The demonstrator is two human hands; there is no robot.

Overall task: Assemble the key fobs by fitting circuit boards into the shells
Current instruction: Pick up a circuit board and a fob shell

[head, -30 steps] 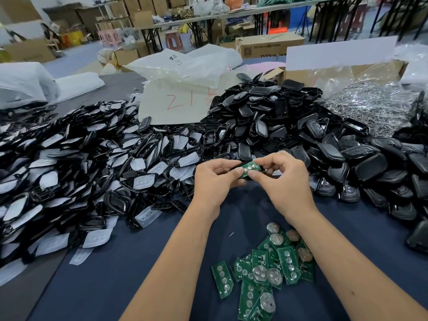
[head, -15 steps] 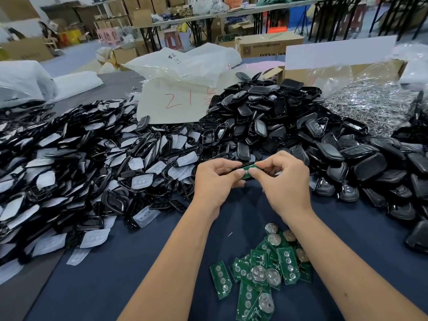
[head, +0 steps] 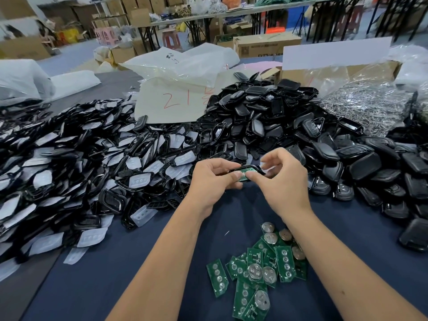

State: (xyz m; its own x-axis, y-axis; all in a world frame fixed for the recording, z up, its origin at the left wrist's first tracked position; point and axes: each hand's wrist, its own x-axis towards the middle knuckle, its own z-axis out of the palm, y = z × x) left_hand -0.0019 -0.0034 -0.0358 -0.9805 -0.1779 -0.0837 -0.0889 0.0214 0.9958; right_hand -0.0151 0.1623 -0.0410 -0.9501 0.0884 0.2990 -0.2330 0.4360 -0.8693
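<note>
My left hand (head: 214, 179) grips a black key fob shell (head: 249, 169) above the dark blue table. A green circuit board (head: 246, 174) lies inside the shell, only partly visible between my thumbs. My right hand (head: 283, 179) presses its thumb on the board while its other fingers lift loosely above the shell. A pile of loose green circuit boards (head: 259, 269) with round silver battery holders lies near the front edge, below my right wrist.
A large heap of black frames with white rubber pads (head: 81, 163) covers the left of the table. A mound of black shell halves (head: 289, 121) fills the middle and right. A bag of shiny metal parts (head: 370, 105) and plastic bags (head: 176, 66) lie behind.
The board has sunk deeper into the shell. My right hand's fingers have lifted and spread, leaving mainly the thumb on the board. Both hands stay in about the same place.
</note>
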